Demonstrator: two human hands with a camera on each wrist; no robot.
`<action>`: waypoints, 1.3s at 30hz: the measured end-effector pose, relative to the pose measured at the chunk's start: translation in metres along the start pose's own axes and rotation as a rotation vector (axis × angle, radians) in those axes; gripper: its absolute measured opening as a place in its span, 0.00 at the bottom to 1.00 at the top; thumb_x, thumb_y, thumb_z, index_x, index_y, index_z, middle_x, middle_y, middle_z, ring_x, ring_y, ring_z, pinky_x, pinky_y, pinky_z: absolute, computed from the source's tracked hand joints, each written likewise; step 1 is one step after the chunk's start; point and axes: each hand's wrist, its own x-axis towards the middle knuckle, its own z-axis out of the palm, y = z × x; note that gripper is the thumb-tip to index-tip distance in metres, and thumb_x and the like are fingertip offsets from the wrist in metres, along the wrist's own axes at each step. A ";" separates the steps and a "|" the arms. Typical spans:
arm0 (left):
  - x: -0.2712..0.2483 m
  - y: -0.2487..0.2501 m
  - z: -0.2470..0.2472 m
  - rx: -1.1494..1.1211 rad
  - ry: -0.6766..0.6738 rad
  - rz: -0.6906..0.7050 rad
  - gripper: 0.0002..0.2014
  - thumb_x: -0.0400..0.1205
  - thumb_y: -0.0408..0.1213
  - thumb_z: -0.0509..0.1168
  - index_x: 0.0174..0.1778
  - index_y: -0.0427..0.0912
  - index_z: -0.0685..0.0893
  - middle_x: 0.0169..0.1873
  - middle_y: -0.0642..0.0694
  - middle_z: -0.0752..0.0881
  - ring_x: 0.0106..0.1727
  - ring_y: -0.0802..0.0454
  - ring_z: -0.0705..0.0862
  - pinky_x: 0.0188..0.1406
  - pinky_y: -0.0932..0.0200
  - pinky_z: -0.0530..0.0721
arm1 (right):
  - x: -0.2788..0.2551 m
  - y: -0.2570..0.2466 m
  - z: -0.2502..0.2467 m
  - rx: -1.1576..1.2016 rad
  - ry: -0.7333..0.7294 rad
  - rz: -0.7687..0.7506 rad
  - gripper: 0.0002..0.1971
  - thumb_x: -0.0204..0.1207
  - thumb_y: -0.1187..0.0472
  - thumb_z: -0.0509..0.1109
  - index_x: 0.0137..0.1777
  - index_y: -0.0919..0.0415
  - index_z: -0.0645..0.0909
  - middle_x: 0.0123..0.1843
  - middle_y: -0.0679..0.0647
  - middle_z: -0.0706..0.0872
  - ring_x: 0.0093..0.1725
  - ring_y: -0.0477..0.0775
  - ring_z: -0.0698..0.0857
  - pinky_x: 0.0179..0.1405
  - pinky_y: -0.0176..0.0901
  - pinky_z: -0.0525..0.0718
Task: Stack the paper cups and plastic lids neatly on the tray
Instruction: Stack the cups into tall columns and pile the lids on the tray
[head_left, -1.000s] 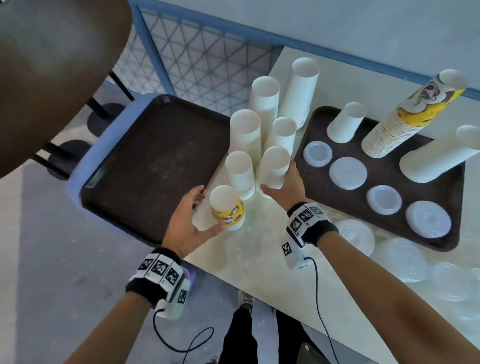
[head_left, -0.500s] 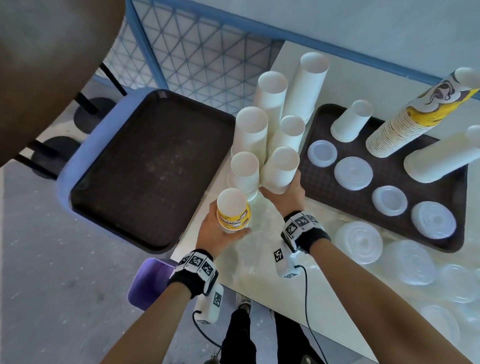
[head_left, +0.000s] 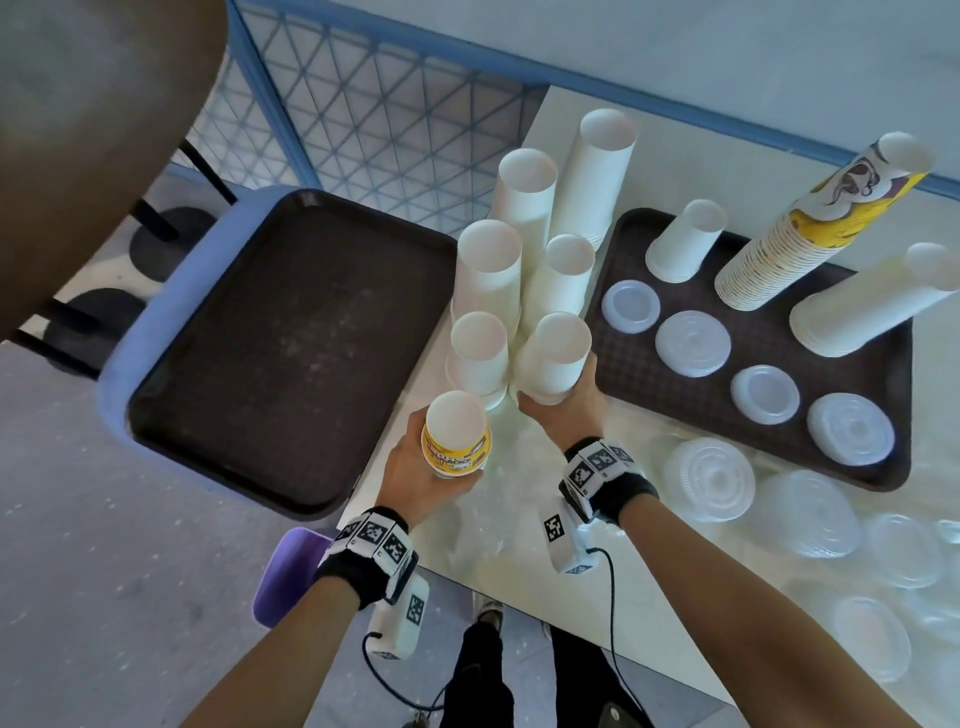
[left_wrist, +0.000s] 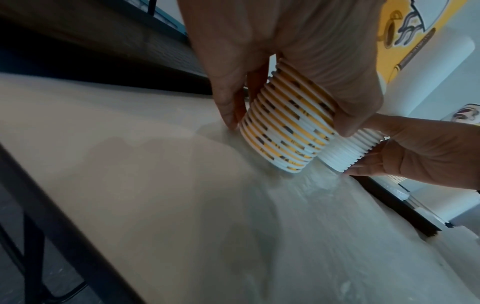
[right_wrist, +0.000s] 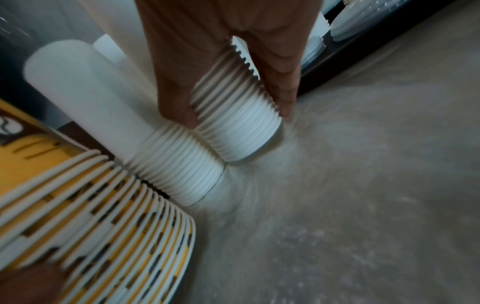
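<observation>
My left hand (head_left: 415, 480) grips a short stack of yellow printed cups (head_left: 457, 436) at the table's near left corner; the left wrist view shows fingers and thumb round its ribbed rims (left_wrist: 288, 131). My right hand (head_left: 569, 402) grips a stack of white cups (head_left: 553, 358) at its base, fingers curled round the rims (right_wrist: 233, 127). Both stacks stand upside down on the white table (head_left: 519, 519). Several more white cup stacks (head_left: 488, 270) stand just behind. An empty brown tray (head_left: 270, 353) lies to the left.
A second brown tray (head_left: 758, 343) on the right carries white cup stacks, a tall printed stack (head_left: 810, 218) and several plastic lids (head_left: 691, 343). Loose clear lids (head_left: 709, 478) lie on the table right of my right arm. A blue mesh fence (head_left: 363, 104) stands behind.
My left hand has closed round the yellow cup stack, which it only touched at first. The right hand has kept its grip on the white stack. The view has shifted slightly.
</observation>
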 end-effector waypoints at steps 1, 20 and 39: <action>-0.002 0.000 -0.002 0.009 -0.005 0.008 0.48 0.49 0.61 0.73 0.66 0.48 0.73 0.54 0.50 0.86 0.57 0.49 0.85 0.57 0.52 0.84 | -0.003 0.001 -0.002 0.016 -0.006 -0.003 0.43 0.60 0.60 0.83 0.73 0.59 0.63 0.60 0.53 0.81 0.58 0.57 0.80 0.49 0.39 0.71; 0.056 0.245 0.107 -0.095 -0.275 0.604 0.41 0.56 0.56 0.79 0.61 0.37 0.79 0.54 0.50 0.87 0.52 0.71 0.83 0.53 0.77 0.77 | -0.020 0.011 -0.243 0.209 0.424 0.006 0.38 0.58 0.63 0.83 0.68 0.58 0.69 0.52 0.47 0.81 0.52 0.49 0.81 0.51 0.40 0.78; 0.152 0.393 0.230 0.104 -0.214 0.559 0.37 0.65 0.45 0.79 0.67 0.45 0.70 0.63 0.46 0.83 0.61 0.45 0.82 0.60 0.54 0.79 | 0.024 0.031 -0.331 0.182 0.485 0.002 0.33 0.57 0.57 0.83 0.62 0.54 0.74 0.50 0.46 0.87 0.51 0.49 0.86 0.53 0.52 0.85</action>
